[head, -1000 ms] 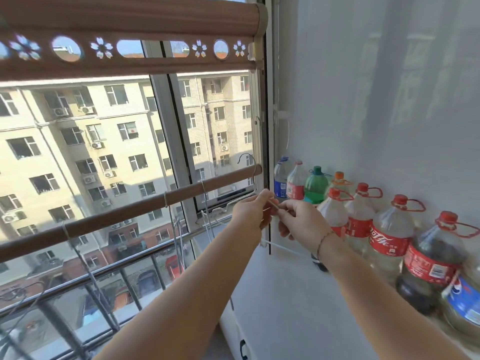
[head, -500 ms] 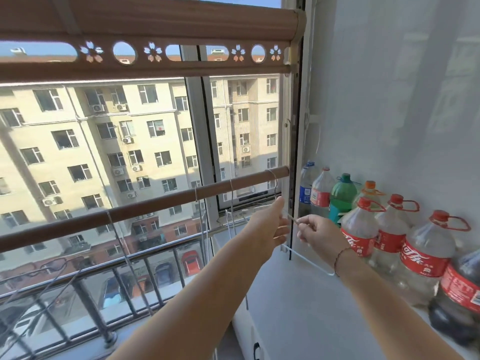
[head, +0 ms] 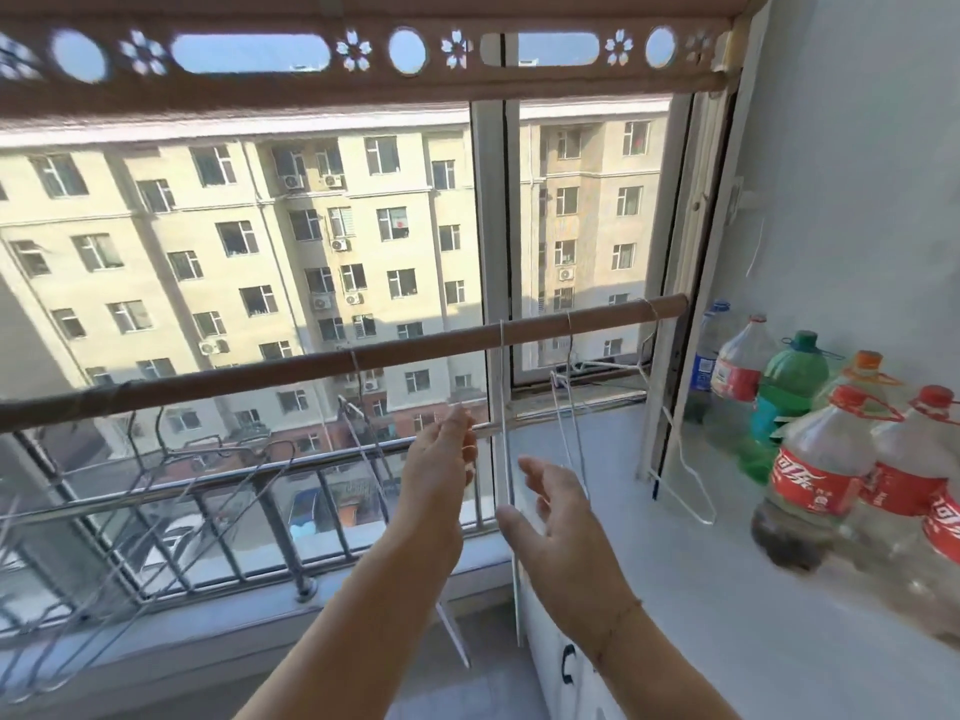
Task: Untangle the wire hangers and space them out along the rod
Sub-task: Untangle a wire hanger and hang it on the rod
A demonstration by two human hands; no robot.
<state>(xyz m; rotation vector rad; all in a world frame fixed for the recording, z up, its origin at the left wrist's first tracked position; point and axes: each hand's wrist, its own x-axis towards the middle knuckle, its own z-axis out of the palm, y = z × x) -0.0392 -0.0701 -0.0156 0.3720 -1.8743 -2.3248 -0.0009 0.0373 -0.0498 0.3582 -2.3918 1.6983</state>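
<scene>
White wire hanger (head: pixel 503 407) hangs vertically from near-horizontal rod (head: pixel 322 363), hands apart.

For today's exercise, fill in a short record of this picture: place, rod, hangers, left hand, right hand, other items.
place: window ledge
rod: brown rod runs across the window
hangers: white wire hangers hooked along the rod, more bunched at far left
left hand: left hand raised below the rod, grip unclear
right hand: right hand open, by the hanger wires
other items: bottles on the ledge

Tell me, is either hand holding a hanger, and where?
Neither clearly. The right hand is open beside the white wire hangers; the left hand has fingers near a wire, grip uncertain.
</scene>
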